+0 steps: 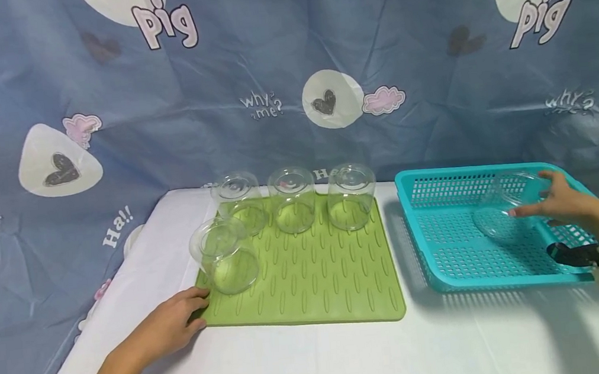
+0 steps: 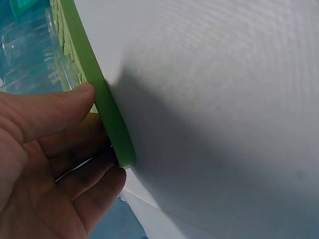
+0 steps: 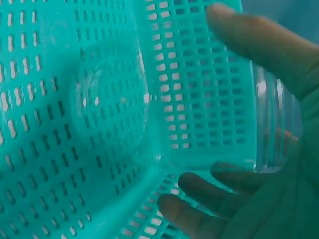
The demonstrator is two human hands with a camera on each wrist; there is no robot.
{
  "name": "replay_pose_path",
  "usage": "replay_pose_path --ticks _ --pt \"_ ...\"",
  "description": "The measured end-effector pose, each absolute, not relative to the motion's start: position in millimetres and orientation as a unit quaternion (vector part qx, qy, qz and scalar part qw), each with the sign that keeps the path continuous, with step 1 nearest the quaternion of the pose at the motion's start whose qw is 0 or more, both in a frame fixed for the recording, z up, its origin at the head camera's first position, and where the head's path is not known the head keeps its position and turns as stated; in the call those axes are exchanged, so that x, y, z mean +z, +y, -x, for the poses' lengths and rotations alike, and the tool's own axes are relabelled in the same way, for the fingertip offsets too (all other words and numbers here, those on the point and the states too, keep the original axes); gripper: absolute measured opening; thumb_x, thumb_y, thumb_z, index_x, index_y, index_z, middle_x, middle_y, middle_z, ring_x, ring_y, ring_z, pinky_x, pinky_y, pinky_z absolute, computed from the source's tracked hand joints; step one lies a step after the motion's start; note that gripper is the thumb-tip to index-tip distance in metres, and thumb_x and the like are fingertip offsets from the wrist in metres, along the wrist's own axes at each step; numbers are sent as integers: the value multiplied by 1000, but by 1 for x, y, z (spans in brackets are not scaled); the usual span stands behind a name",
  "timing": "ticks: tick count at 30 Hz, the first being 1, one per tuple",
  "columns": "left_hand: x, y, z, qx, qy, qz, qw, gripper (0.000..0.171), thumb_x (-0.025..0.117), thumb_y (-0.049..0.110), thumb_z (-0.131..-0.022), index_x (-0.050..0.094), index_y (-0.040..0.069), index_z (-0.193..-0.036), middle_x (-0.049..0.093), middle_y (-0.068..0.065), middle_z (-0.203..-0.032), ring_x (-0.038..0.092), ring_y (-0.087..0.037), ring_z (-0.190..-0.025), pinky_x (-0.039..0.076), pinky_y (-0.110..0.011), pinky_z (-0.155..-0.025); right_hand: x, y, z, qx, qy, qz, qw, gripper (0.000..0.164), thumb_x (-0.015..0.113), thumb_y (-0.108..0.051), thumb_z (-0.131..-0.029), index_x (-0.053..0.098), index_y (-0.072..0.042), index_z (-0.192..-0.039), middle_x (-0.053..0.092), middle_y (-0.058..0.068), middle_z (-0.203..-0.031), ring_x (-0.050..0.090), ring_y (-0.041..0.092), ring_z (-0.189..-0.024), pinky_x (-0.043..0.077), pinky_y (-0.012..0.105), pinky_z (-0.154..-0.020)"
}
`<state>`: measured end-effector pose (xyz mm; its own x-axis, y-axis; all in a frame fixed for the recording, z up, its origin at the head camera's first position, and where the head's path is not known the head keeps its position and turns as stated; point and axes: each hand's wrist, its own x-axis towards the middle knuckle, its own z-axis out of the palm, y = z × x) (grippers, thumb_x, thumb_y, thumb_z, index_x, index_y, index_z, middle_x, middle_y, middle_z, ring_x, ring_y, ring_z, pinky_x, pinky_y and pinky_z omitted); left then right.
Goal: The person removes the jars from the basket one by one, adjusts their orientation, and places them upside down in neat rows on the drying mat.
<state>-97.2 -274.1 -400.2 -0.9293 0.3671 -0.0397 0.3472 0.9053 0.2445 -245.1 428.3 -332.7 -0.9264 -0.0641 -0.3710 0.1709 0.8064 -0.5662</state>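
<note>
In the head view, my right hand [image 1: 568, 202] spans a clear glass cup [image 1: 499, 211] inside the turquoise basket [image 1: 426, 259], its thumb on one side and fingers on the other. The same cup lies between thumb and fingers in the right wrist view, over the slotted basket wall [image 3: 199, 119]. My left hand [image 1: 175, 322] grips the front left corner of a ribbed green mat [image 1: 313, 281]. The left wrist view has the thumb [image 2: 75, 102] against the mat's edge, with the fingers round the corner. One upturned glass cup [image 1: 232, 270] stands close to this hand.
Three more glass cups stand upside down along the mat's back edge, left [image 1: 245, 209], middle [image 1: 293, 205] and right [image 1: 352, 200]. A white cloth [image 1: 293, 360] covers the table. Behind it hangs a blue printed curtain [image 1: 266, 53].
</note>
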Motion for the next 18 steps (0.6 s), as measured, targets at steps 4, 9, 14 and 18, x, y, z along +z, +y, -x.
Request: replay_pose_path --ticks 4,9,14,18 --pt "-401 -273 96 120 976 -178 46 31 75 11 -84 71 -4 -110 64 -20 -129 61 -40 -121 51 -54 -101 -338 433 241 -319 924 -33 207 125 65 -42 -94 -39 6 -142 -8 59 -141 18 74 -126 50 72 -85" --pt "-400 -273 95 122 976 -174 47 31 75 10 -84 71 -5 -111 64 -21 -129 60 -42 -122 50 -55 -102 -341 432 243 -315 930 -29 187 122 65 -41 -94 -32 12 -143 1 57 -143 24 73 -127 49 72 -88" --pt "-401 -272 95 120 976 -181 34 30 75 10 -84 71 -5 -110 64 -20 -128 62 -40 -119 51 -54 -101 -345 440 244 -311 938 -7 154 115 65 -37 -94 -21 17 -146 6 57 -143 37 71 -120 57 59 -79" --pt "-402 -272 94 120 976 -176 38 30 74 10 -85 71 -5 -111 64 -20 -129 61 -40 -120 51 -54 -101 -350 447 248 -314 940 -7 134 116 66 -38 -94 -23 12 -148 1 51 -150 61 46 -104 57 51 -77"
